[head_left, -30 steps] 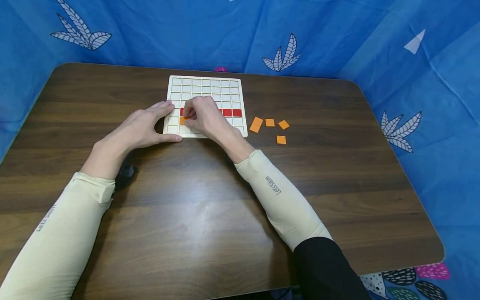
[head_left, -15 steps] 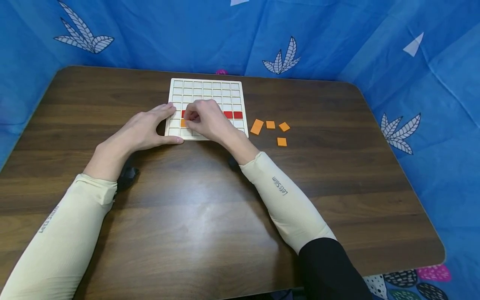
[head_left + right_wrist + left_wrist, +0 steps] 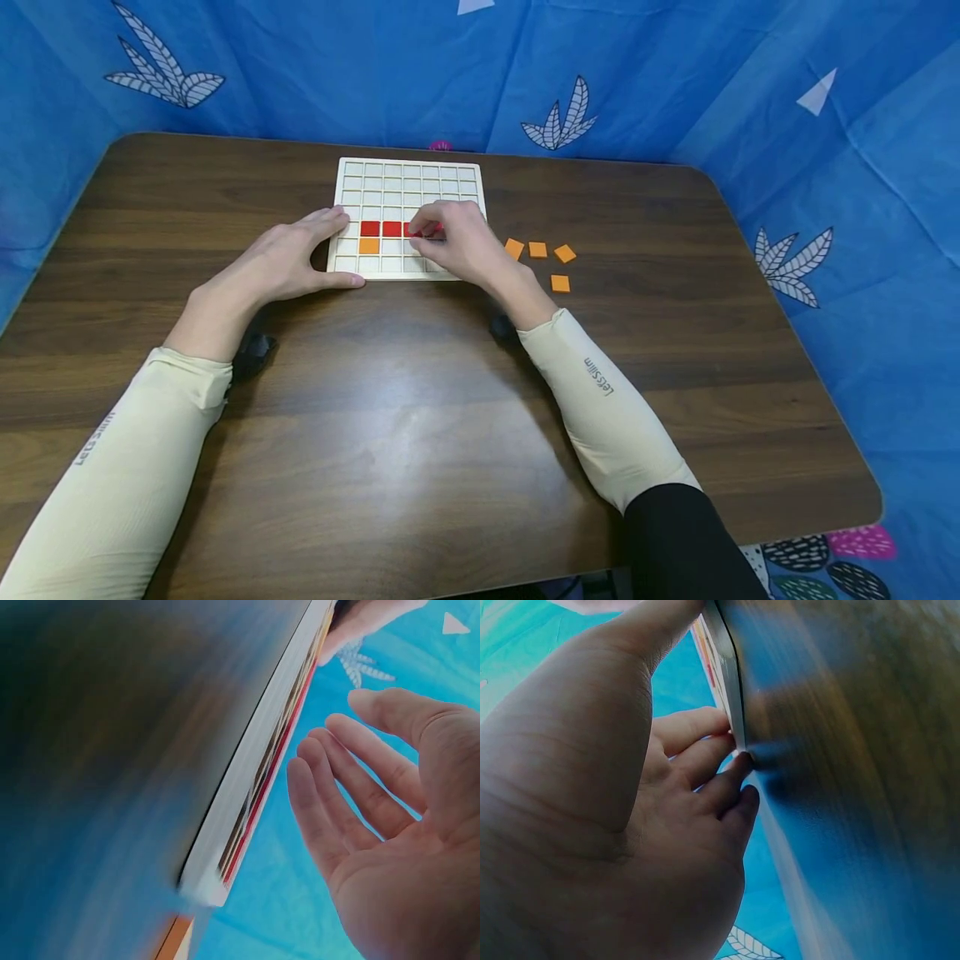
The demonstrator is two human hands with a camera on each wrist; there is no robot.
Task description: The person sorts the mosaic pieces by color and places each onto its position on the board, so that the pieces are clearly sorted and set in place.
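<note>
In the head view, the white board is being held steady by the left hand, with fingers resting at its left edge and the thumb at its near edge, likely so that it is not being slid about on the table. A row of red tiles is being partly hidden by the right hand, and one orange tile is being held in the square just near of the leftmost red one. Four loose orange tiles are being left to the right, perhaps so they can be reached easily by the right hand. In the left wrist view, the board's edge is being touched by loose fingertips, not clamped. In the right wrist view, the right thumb and fingers are being held apart, away from the board, and no tile is being seen between them
</note>
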